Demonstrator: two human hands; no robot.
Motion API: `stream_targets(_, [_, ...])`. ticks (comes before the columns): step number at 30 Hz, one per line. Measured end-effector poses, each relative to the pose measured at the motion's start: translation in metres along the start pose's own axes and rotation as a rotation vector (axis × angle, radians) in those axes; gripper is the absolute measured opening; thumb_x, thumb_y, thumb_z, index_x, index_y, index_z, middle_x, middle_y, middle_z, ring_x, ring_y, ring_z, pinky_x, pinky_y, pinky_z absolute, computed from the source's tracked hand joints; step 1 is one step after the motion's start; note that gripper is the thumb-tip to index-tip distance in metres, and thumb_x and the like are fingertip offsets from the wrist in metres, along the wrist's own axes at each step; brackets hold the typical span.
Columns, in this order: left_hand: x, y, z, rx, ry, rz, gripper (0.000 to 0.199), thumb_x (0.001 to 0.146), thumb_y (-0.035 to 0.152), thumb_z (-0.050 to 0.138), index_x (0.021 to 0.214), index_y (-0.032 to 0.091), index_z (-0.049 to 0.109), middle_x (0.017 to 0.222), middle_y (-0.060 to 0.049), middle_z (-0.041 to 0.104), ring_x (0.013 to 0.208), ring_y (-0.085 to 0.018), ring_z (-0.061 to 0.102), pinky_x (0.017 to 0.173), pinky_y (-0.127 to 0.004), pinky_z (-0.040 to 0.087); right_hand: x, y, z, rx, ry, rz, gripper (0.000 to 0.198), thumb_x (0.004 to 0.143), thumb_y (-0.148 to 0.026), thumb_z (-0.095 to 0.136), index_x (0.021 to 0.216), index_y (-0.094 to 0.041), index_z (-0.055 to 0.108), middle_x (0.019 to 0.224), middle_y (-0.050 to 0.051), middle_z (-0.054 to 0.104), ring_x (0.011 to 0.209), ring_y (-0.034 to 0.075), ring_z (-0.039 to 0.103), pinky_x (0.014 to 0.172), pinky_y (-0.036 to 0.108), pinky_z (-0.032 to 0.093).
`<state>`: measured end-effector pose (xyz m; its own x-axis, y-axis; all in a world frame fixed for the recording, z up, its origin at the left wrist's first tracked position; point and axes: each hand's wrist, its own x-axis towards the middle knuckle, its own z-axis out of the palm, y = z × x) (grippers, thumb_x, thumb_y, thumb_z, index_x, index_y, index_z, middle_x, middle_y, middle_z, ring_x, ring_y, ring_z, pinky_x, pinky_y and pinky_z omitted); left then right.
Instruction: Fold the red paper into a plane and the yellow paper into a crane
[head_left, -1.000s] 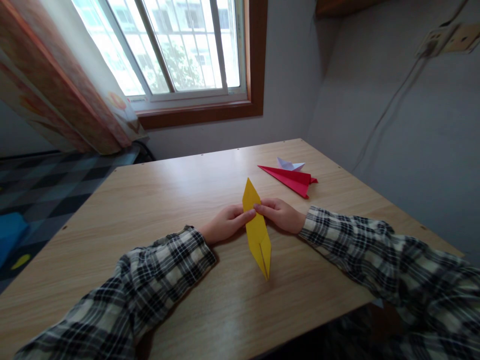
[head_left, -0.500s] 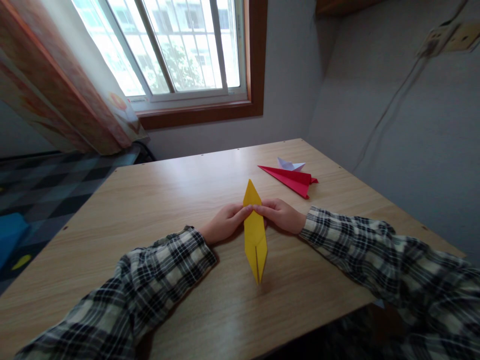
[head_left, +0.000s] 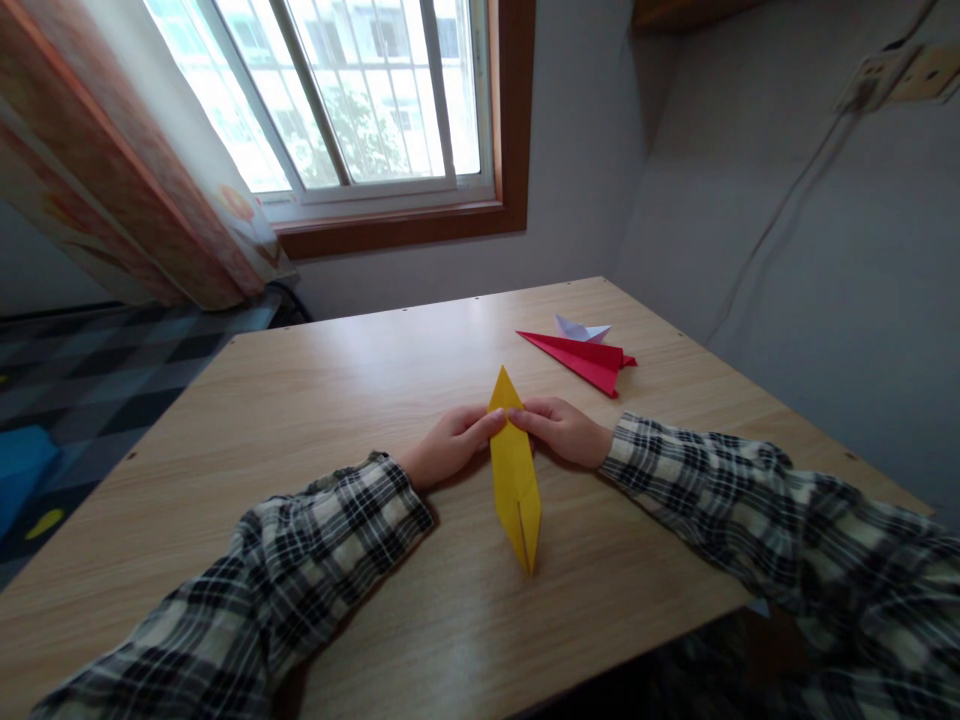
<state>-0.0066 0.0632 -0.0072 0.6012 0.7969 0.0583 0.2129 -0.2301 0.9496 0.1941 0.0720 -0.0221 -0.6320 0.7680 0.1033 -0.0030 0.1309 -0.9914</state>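
1. Tabletop [head_left: 360,390] stretched away, its far edge toward the window [head_left: 386,110].
2. Yellow folded paper [head_left: 514,468] was held over the middle of it, one point toward the far edge and its slit point toward the near. The slit point had just swung slightly toward the right edge while the grip barely moved; I judged this a small adjustment, with no new fold evident.
3. Left hand [head_left: 451,440] and right hand [head_left: 562,432] faced each other, fingers [head_left: 475,412] closed on the paper's opposite sides, thumbs [head_left: 519,418] on top.
4. Red folded paper [head_left: 581,359] lay near the far right corner.
5. White folded paper [head_left: 581,329] sat just behind it; I could not tell whether they touched.
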Motion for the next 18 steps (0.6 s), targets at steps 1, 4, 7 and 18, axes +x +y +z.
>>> stream_targets(1, [0.0002, 0.0006, -0.0002, 0.002, 0.009, 0.004, 0.047, 0.096, 0.054, 0.048, 0.095, 0.011, 0.068, 0.093, -0.009, 0.072, 0.083, -0.019, 0.063, 0.079, -0.031, 0.051, -0.0002, -0.0004, -0.0003, -0.020, -0.007, -0.008, 0.052, 0.088, -0.067, 0.057, 0.080, -0.015, 0.062, 0.070, 0.000, 0.057, 0.063, 0.012, 0.051, 0.056, 0.025, 0.041])
stream_targets(4, [0.0007, 0.0012, -0.0005, 0.012, 0.022, 0.009, 0.046, 0.095, 0.053, 0.049, 0.097, 0.011, 0.068, 0.092, -0.009, 0.072, 0.082, -0.019, 0.062, 0.078, -0.031, 0.050, -0.0005, -0.0004, -0.0011, -0.045, -0.023, -0.005, 0.053, 0.089, -0.067, 0.055, 0.079, -0.015, 0.062, 0.067, 0.000, 0.056, 0.062, 0.012, 0.050, 0.056, 0.026, 0.041])
stream_targets(7, [0.0009, 0.0008, -0.0006, 0.027, 0.025, 0.008, 0.045, 0.095, 0.053, 0.050, 0.097, 0.011, 0.068, 0.093, -0.009, 0.072, 0.082, -0.019, 0.062, 0.077, -0.030, 0.050, -0.0007, 0.0003, -0.0019, -0.049, -0.027, 0.006, 0.054, 0.090, -0.067, 0.054, 0.082, -0.014, 0.063, 0.069, 0.000, 0.058, 0.063, 0.013, 0.051, 0.057, 0.026, 0.041])
stream_targets(18, [-0.0007, -0.0018, -0.0007, -0.007, -0.049, 0.006, 0.044, 0.094, 0.053, 0.051, 0.092, 0.012, 0.068, 0.088, -0.007, 0.071, 0.079, -0.018, 0.063, 0.074, -0.030, 0.051, 0.0010, 0.0046, -0.0008, 0.013, -0.026, -0.003, 0.051, 0.088, -0.066, 0.056, 0.085, -0.015, 0.061, 0.071, -0.001, 0.056, 0.063, 0.012, 0.050, 0.058, 0.025, 0.041])
